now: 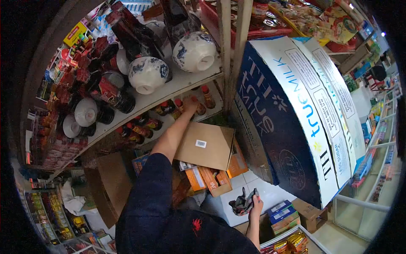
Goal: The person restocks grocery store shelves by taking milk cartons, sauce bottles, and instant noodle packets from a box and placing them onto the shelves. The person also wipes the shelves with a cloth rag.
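Observation:
My left hand (191,104) reaches onto the lower shelf among small sauce bottles with red caps. Its fingers close around the top of one bottle (199,108), partly hidden by the hand. Another red-capped bottle (208,98) stands just to its right, and several more line the shelf to the left. Low on the right, my right hand (256,205) grips a crumpled dark grey and black cloth (242,203). Below my left forearm lies a closed brown cardboard box (207,146) with a white barcode label, on top of orange cartons (215,181).
A large blue and white milk carton (292,114) stands close on the right, beside a shelf post (234,55). White patterned bowls (148,75) rest upside down near dark bottles on the upper shelf (186,78). An open cardboard box (112,182) is at lower left.

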A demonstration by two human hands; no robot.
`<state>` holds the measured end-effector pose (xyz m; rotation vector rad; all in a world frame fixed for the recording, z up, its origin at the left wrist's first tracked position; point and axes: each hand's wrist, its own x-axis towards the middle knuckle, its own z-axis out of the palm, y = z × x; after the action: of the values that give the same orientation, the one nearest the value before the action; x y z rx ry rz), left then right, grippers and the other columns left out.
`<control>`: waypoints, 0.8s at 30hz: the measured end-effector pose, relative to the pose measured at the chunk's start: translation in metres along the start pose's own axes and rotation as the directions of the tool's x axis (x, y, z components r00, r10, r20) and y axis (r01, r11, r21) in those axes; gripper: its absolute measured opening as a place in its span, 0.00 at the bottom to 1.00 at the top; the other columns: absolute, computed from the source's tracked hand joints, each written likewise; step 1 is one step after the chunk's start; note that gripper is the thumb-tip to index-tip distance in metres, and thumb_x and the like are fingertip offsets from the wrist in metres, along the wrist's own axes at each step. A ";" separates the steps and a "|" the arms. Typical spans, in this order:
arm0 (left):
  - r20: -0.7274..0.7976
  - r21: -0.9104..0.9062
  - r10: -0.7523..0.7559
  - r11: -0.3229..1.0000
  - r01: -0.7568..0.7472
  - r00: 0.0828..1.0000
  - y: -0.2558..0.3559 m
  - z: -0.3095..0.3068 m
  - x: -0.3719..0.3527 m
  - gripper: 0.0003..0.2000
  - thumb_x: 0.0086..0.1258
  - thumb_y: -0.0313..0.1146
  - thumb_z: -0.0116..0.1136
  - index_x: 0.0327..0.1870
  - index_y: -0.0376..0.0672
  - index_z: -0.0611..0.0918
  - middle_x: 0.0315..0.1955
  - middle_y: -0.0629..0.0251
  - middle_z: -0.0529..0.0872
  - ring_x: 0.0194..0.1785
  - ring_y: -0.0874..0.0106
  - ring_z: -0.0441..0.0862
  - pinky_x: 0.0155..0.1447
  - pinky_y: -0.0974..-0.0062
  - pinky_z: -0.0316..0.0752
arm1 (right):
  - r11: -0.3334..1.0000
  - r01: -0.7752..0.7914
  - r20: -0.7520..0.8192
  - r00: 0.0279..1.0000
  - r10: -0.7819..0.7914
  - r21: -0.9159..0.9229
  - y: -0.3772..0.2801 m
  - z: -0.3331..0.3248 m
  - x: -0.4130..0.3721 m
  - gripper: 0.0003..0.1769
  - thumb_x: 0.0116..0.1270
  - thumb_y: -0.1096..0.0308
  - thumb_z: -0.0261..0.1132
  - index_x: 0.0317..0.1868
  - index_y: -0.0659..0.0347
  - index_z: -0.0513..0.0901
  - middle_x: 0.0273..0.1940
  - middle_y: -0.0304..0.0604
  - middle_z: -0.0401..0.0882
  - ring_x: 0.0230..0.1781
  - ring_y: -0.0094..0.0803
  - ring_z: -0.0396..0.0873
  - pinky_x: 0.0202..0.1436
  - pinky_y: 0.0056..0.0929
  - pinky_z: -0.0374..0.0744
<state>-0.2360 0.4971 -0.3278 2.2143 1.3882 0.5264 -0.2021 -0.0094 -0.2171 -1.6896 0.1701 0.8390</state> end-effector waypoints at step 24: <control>0.613 -0.742 0.337 0.557 0.373 0.715 0.105 -0.114 -0.298 0.27 0.51 0.30 0.64 0.54 0.35 0.68 0.46 0.61 0.74 0.48 0.73 0.72 0.53 0.73 0.68 | 0.958 0.274 0.639 0.724 -0.260 0.080 -0.078 0.127 -0.008 0.26 0.63 0.57 0.52 0.57 0.65 0.64 0.52 0.45 0.66 0.55 0.32 0.63 0.60 0.29 0.59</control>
<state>-0.3453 0.2086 -0.1961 1.3051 0.5080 0.1823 -0.2222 0.1258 -0.1576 -1.3048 -0.5546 1.1501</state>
